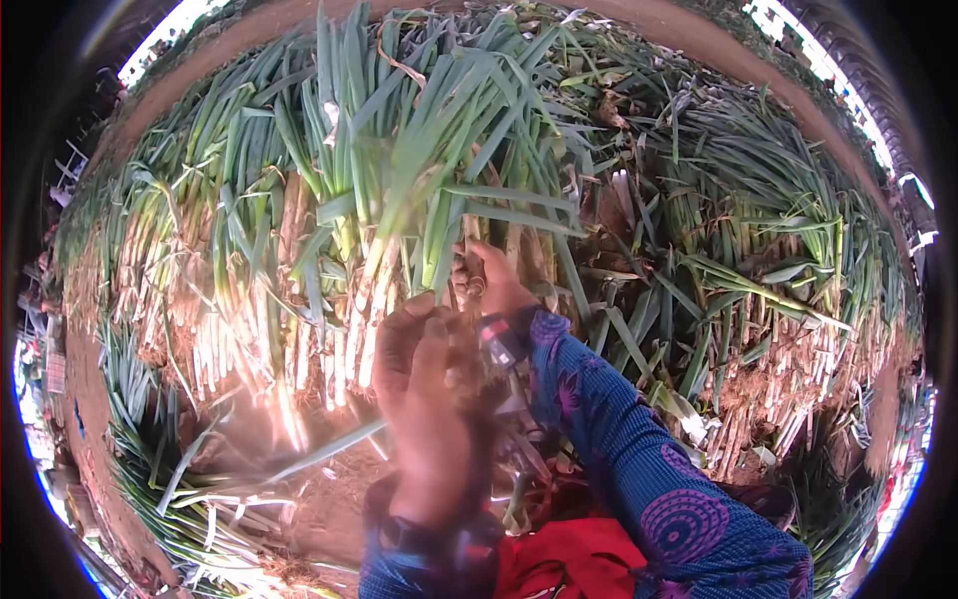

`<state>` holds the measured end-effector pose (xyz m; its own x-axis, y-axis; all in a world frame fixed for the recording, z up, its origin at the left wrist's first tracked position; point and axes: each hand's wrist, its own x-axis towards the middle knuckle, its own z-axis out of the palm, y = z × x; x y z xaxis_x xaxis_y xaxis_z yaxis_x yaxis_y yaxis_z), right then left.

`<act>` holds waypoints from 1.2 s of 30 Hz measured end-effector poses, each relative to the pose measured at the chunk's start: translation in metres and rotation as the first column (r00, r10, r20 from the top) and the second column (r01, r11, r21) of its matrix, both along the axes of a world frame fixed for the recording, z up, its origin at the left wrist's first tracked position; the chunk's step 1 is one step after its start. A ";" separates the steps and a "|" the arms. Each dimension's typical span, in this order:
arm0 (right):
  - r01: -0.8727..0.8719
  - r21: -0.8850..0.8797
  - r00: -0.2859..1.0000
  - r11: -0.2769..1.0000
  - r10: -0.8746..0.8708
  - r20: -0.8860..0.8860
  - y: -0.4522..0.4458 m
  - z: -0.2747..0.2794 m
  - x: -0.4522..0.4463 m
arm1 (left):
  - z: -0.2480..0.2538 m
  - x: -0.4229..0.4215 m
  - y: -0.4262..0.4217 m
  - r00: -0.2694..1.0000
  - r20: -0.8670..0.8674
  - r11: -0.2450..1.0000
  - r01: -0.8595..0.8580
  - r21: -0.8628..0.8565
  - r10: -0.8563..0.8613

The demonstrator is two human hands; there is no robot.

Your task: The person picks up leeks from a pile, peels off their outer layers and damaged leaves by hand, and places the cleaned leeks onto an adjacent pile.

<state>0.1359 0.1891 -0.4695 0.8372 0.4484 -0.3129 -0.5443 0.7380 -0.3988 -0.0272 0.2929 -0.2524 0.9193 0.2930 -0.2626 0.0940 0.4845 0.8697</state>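
Note:
My right hand is closed around the stem of a leek, its green leaves fanning upward and partly blurred. Just below and to the left is my left hand, smeared by motion. Its fingers are curled in, and whatever lies between them cannot be made out. Beyond both hands stands a dense row of leeks, white stems toward me and green leaves pointing away.
More leeks are heaped on the right, roots facing me. Loose leeks and leaves lie at the lower left on brown soil. Red cloth shows between my patterned blue sleeves. A dirt strip runs behind the pile.

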 end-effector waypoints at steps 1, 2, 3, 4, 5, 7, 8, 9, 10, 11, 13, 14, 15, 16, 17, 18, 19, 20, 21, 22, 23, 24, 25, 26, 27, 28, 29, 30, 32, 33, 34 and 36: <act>-0.005 -0.003 1.000 1.000 0.005 0.028 -0.005 0.001 0.000 | -0.001 0.001 0.000 1.000 -0.006 1.000 0.010 0.016 -0.010; -0.028 -0.049 0.998 0.998 0.031 0.046 -0.016 0.006 -0.002 | -0.002 0.002 0.001 1.000 -0.008 0.999 0.019 0.030 -0.019; -0.021 -0.094 0.998 0.995 0.026 0.051 -0.028 0.013 -0.009 | -0.005 0.003 0.002 1.000 0.012 0.999 0.027 0.037 -0.027; -0.011 -0.140 0.998 0.990 0.019 0.055 -0.042 0.020 -0.021 | -0.012 0.003 0.004 0.999 0.032 0.998 0.035 0.043 -0.037; 0.001 -0.188 0.998 0.982 0.010 0.059 -0.059 0.026 -0.035 | -0.018 0.004 0.005 0.998 0.050 0.998 0.046 0.047 -0.048; -0.068 -0.244 0.997 0.967 0.072 0.008 -0.108 0.031 -0.070 | -0.030 0.006 0.007 0.994 0.088 0.992 0.059 0.114 -0.069; -0.098 -0.272 0.995 0.957 0.096 -0.021 -0.134 0.034 -0.093 | -0.040 0.008 0.008 0.987 0.143 0.990 0.062 0.130 -0.080; -0.102 -0.247 0.995 0.964 0.099 -0.026 -0.158 0.026 -0.118 | -0.044 0.008 0.007 0.976 0.196 0.987 0.066 0.145 -0.094; -0.104 -0.221 0.995 0.970 0.099 -0.033 -0.181 0.016 -0.148 | -0.043 0.007 0.006 0.977 0.185 0.989 0.079 0.129 -0.102; -0.097 -0.220 0.984 0.971 0.061 -0.166 -0.200 0.023 -0.183 | -0.040 0.006 0.004 0.978 0.164 0.981 0.100 0.165 -0.127; -0.058 -0.191 0.950 0.980 -0.005 -0.313 -0.227 0.044 -0.249 | -0.047 0.007 0.004 0.967 0.146 0.950 0.168 0.262 -0.211; -0.025 -0.163 0.942 0.986 -0.031 -0.335 -0.235 0.056 -0.283 | -0.053 0.007 0.002 0.949 0.182 0.948 0.209 0.240 -0.256; 0.013 -0.137 0.933 0.990 -0.061 -0.354 -0.240 0.071 -0.311 | -0.051 0.006 -0.007 0.959 0.124 0.951 0.224 0.213 -0.254; 0.034 -0.178 0.933 0.984 -0.095 -0.348 -0.244 0.086 -0.334 | -0.051 0.005 -0.014 0.954 0.058 0.935 0.274 0.226 -0.294; 0.058 -0.216 0.929 0.975 -0.132 -0.345 -0.245 0.102 -0.359 | -0.053 0.003 -0.022 0.942 -0.012 0.914 0.330 0.237 -0.336; 0.083 -0.254 0.924 0.964 -0.169 -0.343 -0.246 0.117 -0.385 | -0.062 0.003 -0.031 0.912 -0.026 0.884 0.405 0.233 -0.410; 0.098 -0.307 0.933 0.947 -0.195 -0.303 -0.246 0.130 -0.406 | -0.070 -0.002 -0.043 0.860 -0.072 0.827 0.507 0.245 -0.506; 0.113 -0.357 0.940 0.927 -0.216 -0.263 -0.246 0.142 -0.425 | -0.079 -0.008 -0.055 0.796 -0.118 0.757 0.602 0.255 -0.593; 0.127 -0.405 0.947 0.905 -0.232 -0.221 -0.243 0.155 -0.442 | -0.089 -0.017 -0.067 0.725 -0.162 0.679 0.686 0.263 -0.669; 0.159 -0.429 0.947 0.889 -0.260 -0.187 -0.238 0.173 -0.458 | -0.100 -0.028 -0.082 0.627 -0.221 0.595 0.778 0.201 -0.747; 0.172 -0.486 0.951 0.857 -0.272 -0.144 -0.236 0.185 -0.476 | -0.104 -0.044 -0.097 0.534 -0.193 0.513 0.845 0.151 -0.823; 0.185 -0.542 0.955 0.820 -0.279 -0.097 -0.234 0.194 -0.493 | -0.103 -0.060 -0.114 0.511 -0.226 0.510 0.858 0.068 -0.829; 0.198 -0.596 0.958 0.778 -0.283 -0.050 -0.231 0.204 -0.508 | -0.102 -0.075 -0.130 0.485 -0.258 0.506 0.863 -0.015 -0.835; 0.220 -0.669 0.958 0.710 -0.286 0.011 -0.227 0.214 -0.520 | -0.106 -0.085 -0.145 0.473 -0.211 0.501 0.859 -0.105 -0.855; 0.223 -0.732 0.950 0.644 -0.313 0.013 -0.225 0.218 -0.532 | -0.111 -0.094 -0.159 0.465 -0.162 0.490 0.849 -0.195 -0.870; 0.221 -0.789 0.940 0.573 -0.341 0.016 -0.224 0.221 -0.543 | -0.116 -0.102 -0.173 0.459 -0.114 0.471 0.835 -0.284 -0.881; 0.215 -0.841 0.930 0.497 -0.368 0.020 -0.224 0.223 -0.555 | -0.119 -0.109 -0.188 0.467 -0.082 0.464 0.815 -0.346 -0.881; 0.200 -0.863 0.929 0.463 -0.370 0.017 -0.225 0.226 -0.567 | -0.121 -0.113 -0.203 0.477 -0.051 0.454 0.793 -0.407 -0.878; 0.225 -0.906 0.923 0.358 -0.376 0.081 -0.226 0.224 -0.589 | -0.123 -0.122 -0.228 0.487 0.009 0.408 0.742 -0.532 -0.873; 0.236 -0.922 0.921 0.306 -0.374 0.112 -0.227 0.223 -0.597 | -0.123 -0.128 -0.236 0.481 0.026 0.397 0.751 -0.527 -0.876; 0.246 -0.919 0.908 0.309 -0.405 0.107 -0.228 0.226 -0.603 | -0.122 -0.134 -0.244 0.478 0.043 0.389 0.760 -0.521 -0.877; 0.252 -0.925 0.909 0.284 -0.398 0.126 -0.235 0.219 -0.617 | -0.097 -0.145 -0.252 0.488 0.071 0.388 0.766 -0.512 -0.870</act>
